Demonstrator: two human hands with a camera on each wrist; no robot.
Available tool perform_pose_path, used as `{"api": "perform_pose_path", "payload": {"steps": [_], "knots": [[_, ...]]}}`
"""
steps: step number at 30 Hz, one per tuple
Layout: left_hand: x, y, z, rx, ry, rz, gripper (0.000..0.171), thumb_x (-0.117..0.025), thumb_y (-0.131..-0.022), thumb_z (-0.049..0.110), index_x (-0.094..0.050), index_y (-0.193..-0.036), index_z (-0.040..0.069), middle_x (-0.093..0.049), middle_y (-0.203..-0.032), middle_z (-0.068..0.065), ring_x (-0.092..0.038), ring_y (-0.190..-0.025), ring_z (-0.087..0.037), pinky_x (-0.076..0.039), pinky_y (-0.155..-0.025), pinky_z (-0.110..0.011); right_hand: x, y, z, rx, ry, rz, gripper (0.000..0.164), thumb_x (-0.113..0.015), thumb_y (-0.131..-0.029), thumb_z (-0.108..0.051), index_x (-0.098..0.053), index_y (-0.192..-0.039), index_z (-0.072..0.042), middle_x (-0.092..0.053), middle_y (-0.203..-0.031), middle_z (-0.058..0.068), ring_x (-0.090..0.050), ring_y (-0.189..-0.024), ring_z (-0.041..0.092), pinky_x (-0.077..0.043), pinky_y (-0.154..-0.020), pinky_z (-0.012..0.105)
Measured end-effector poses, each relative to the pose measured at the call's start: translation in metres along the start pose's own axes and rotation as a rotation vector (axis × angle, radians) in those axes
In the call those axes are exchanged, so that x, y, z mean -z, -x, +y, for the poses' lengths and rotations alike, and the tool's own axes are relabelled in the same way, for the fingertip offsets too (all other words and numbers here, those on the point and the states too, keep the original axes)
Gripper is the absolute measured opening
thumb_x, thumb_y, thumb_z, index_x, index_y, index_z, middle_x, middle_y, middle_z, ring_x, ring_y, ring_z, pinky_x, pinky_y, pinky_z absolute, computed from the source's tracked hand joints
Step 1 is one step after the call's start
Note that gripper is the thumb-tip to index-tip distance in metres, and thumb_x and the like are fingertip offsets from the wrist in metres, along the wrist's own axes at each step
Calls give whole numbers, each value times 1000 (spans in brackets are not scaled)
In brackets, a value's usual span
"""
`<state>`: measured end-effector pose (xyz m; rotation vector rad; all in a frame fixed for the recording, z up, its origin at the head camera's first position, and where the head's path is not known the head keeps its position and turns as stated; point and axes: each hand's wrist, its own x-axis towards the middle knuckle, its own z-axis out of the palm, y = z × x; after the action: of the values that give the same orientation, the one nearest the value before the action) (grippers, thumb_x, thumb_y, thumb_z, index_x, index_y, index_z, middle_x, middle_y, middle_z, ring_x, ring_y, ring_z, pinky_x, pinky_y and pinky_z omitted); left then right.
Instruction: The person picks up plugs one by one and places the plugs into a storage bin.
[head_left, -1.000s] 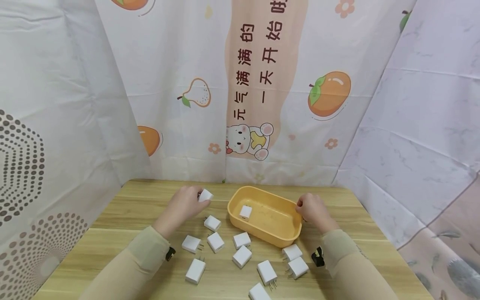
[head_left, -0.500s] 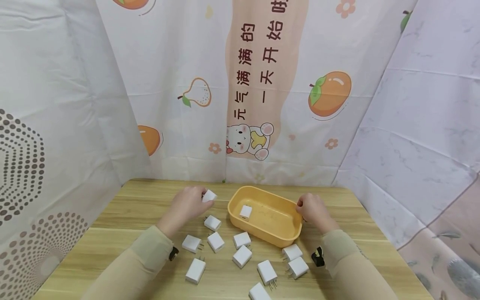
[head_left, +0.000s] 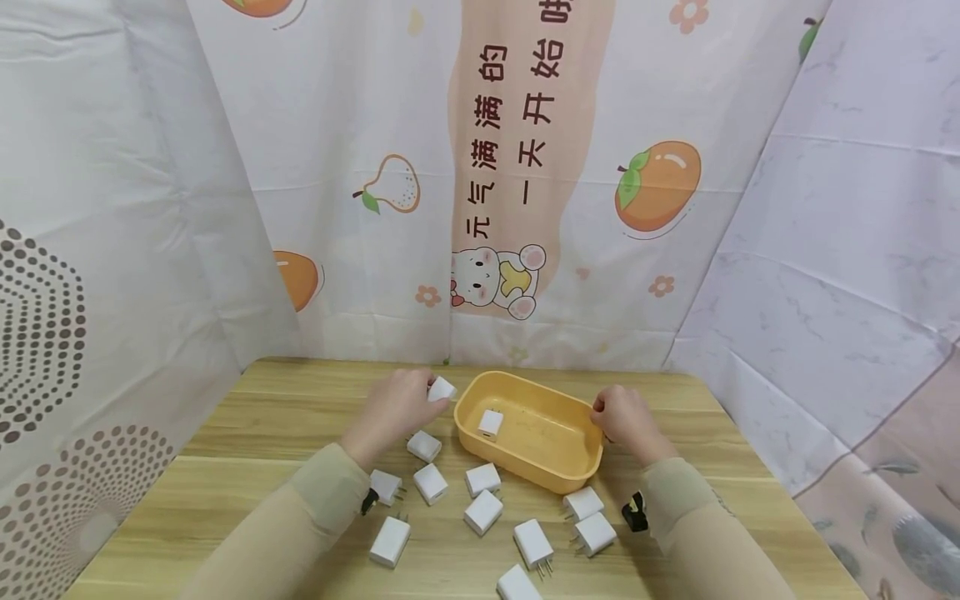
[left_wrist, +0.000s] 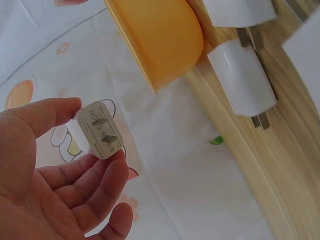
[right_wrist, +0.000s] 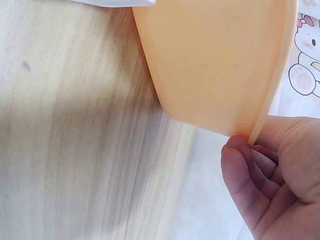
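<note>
Between thumb and fingertips my left hand (head_left: 397, 408) pinches a white plug charger (left_wrist: 99, 130), its two metal prongs facing the camera in the left wrist view. That charger is held up beside the left end of a yellow plastic basin (head_left: 525, 471). My right hand (head_left: 628, 421) grips the basin's rim at its right end, thumb on one side and curled fingers on the other, as the right wrist view shows (right_wrist: 275, 175). Inside the basin, toward its left end, lies one white charger (head_left: 491, 422).
Several white chargers lie on the wooden table (head_left: 262, 417) in front of the basin, among them one charger (head_left: 424, 446) near the left hand and one charger (head_left: 596, 533) at the right. Printed curtains (head_left: 360, 275) hang behind and along both sides.
My left hand has moved to the right with its charger, coming closer to the basin's left end. My right hand keeps its hold on the rim, and the basin stays in place.
</note>
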<state>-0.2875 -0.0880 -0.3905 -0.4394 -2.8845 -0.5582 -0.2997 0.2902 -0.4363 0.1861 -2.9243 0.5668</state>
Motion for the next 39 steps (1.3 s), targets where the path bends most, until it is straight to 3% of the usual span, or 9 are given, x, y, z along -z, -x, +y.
{"api": "perform_pose_path", "payload": {"steps": [11,21,29,39], "knots": [[-10,-15,21,-15,-32,-19,31,-74,-89,43,-67,-89,13,-60,-73,2,-56,-64,-17,-46,-54,-34,1,0,-1,-4,11,-8,22,-70,-91,-7,-64,-70,-9,-55,-57,-1,-53,-51,15,-44,-52,31],[-23,-28,36,1,-104,-71,38,-72,-89,49,-71,-99,12,-66,-84,-1,-60,-73,-20,-50,-64,-41,1,0,0,-19,7,-9,19,-69,-90,-6,-66,-72,-8,-56,-58,-1,-53,-51,15,-45,-51,31],[-36,-36,48,-6,-137,-83,33,-72,-89,48,-65,-82,17,-61,-77,2,-56,-68,-18,-47,-58,-38,2,0,-1,-22,3,-14,20,-70,-91,-7,-66,-72,-8,-56,-59,0,-54,-51,15,-45,-52,31],[-44,-40,56,1,-201,-95,40,-72,-89,47,-58,-65,19,-59,-70,1,-55,-63,-17,-46,-52,-36,4,2,-5,-19,6,-21,21,-69,-91,-6,-65,-71,-8,-56,-59,0,-54,-51,15,-45,-51,31]]}}
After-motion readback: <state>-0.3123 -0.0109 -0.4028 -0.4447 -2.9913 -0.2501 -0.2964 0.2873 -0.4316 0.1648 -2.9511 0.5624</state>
